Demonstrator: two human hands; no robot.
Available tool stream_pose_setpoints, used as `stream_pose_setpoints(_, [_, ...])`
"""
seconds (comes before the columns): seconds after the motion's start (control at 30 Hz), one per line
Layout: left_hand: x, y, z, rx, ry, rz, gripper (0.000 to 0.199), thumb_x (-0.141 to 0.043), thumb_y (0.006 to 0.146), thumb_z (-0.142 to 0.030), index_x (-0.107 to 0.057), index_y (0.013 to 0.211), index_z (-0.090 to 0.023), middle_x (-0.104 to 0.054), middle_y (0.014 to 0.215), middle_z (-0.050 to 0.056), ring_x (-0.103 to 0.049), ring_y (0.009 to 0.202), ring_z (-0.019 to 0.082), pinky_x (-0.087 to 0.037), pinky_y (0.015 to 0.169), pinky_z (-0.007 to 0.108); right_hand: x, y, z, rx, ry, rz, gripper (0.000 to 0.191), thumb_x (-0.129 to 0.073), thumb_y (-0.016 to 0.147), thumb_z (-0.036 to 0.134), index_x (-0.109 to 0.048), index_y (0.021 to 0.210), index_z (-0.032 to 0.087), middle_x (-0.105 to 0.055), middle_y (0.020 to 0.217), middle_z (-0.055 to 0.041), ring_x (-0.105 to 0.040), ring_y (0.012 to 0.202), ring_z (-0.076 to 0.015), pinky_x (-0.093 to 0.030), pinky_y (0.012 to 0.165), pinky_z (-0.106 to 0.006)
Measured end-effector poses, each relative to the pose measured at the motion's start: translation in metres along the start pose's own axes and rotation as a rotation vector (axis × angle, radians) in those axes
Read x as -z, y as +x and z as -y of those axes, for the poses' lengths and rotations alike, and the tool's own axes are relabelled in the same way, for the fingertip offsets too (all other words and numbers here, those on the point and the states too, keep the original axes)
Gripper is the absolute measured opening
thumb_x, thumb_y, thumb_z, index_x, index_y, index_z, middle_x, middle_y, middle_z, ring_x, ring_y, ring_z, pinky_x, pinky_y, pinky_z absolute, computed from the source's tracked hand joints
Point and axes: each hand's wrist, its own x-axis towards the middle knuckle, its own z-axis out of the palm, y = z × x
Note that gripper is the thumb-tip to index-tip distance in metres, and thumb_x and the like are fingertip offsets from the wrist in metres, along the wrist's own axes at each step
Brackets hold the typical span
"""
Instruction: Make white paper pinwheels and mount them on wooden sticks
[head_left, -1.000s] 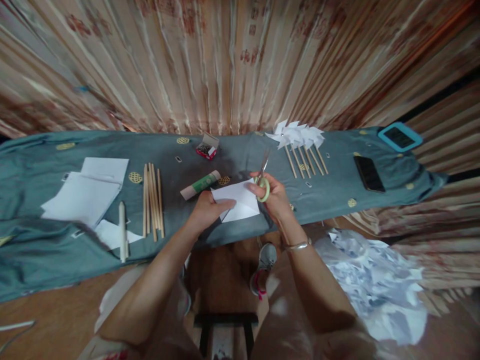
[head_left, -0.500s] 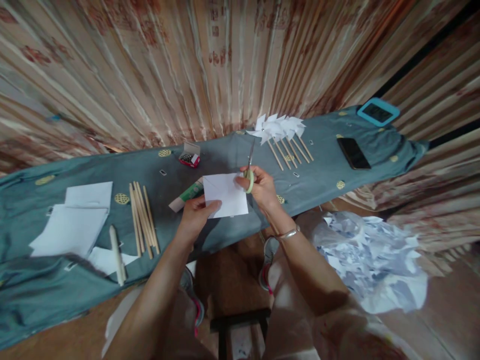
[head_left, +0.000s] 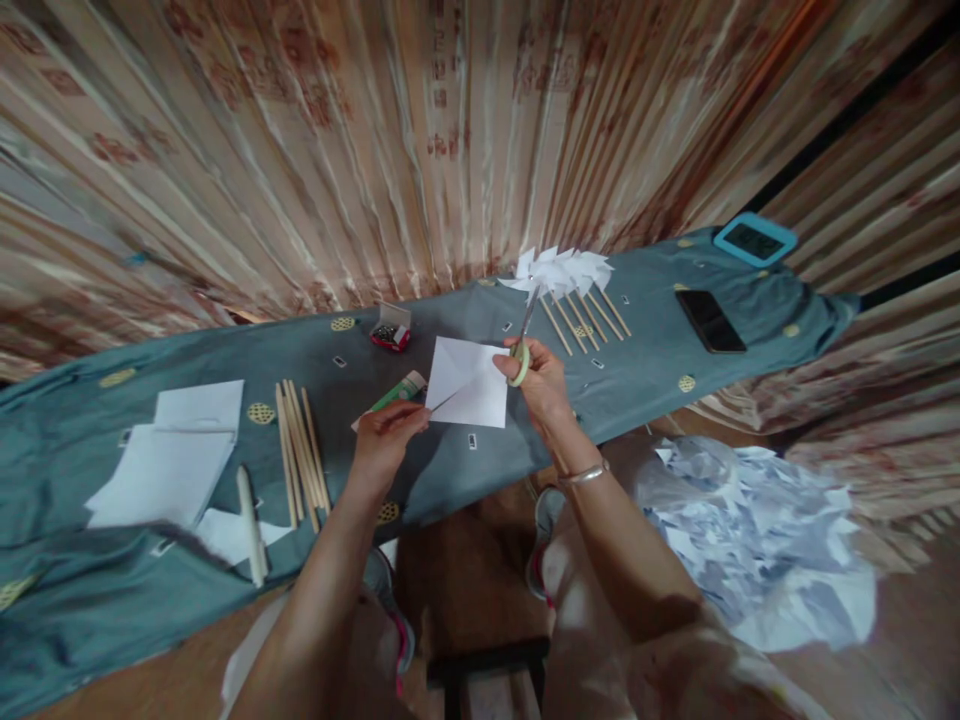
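Observation:
A white square of paper [head_left: 474,385] is held flat above the table between my two hands. A dark slit or crease runs inward from its lower left corner, and a faint line shows near its upper left. At that lower left corner, my left hand [head_left: 390,432] is closed in a pinch. My right hand [head_left: 541,385] has its thumb on the paper's right edge and also holds scissors [head_left: 519,362] with pale green handles. Their blades point up and away from the sheet. Under the left fingers lies a green and white tube [head_left: 401,388], partly hidden.
Paper pinwheels [head_left: 562,272] on sticks lie at the back. Left are wooden sticks [head_left: 300,450], stacked paper [head_left: 169,470] and a whitish rod [head_left: 251,525]. Also present are a red box [head_left: 390,335], a phone [head_left: 711,320], a blue-framed clock [head_left: 754,240] and a bag of scraps [head_left: 757,540].
The paper has turned, and its slit corner now sits at the lower left. My left thumb has come off the sheet's face to that corner. The view has shifted slightly.

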Motion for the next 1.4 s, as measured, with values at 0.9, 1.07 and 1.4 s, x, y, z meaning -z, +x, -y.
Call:
stream_pose_setpoints(0.9, [-0.035, -0.011, 0.003, 0.210, -0.700, -0.199, 0.034, -0.078, 0.076, -0.032, -0.067, 0.106, -0.020, -0.073, 0.117, 0.007, -0.068, 0.108, 0.021, -0.057, 0.087, 0.030, -0.024, -0.026, -0.024, -0.142, 0.017, 0.153, 0.052, -0.088, 0.049, 0.056, -0.065, 0.080, 0.022, -0.061, 0.056, 0.0067, -0.052, 0.049, -0.0086, -0.041, 0.048, -0.022])
stream_pose_setpoints(1.07, [-0.021, -0.002, -0.002, 0.171, -0.702, -0.183, 0.036, -0.072, 0.082, -0.040, -0.065, 0.110, -0.019, -0.075, 0.104, 0.007, -0.072, 0.091, 0.020, -0.060, 0.077, 0.029, -0.007, -0.046, -0.022, -0.257, -0.067, 0.528, 0.054, -0.082, 0.057, 0.065, -0.068, 0.082, 0.020, -0.069, 0.063, 0.0010, -0.059, 0.053, -0.0102, -0.044, 0.050, -0.021])
stream_pose_setpoints(1.4, [-0.014, 0.000, -0.012, 0.240, -0.706, -0.129, 0.044, -0.060, 0.091, -0.041, -0.058, 0.127, -0.017, -0.073, 0.114, 0.012, -0.074, 0.092, 0.025, -0.061, 0.085, 0.040, 0.006, -0.067, -0.021, -0.515, -0.139, 0.800, 0.043, -0.088, 0.060, 0.047, -0.072, 0.087, 0.017, -0.068, 0.066, 0.0029, -0.059, 0.057, -0.0070, -0.047, 0.057, -0.019])
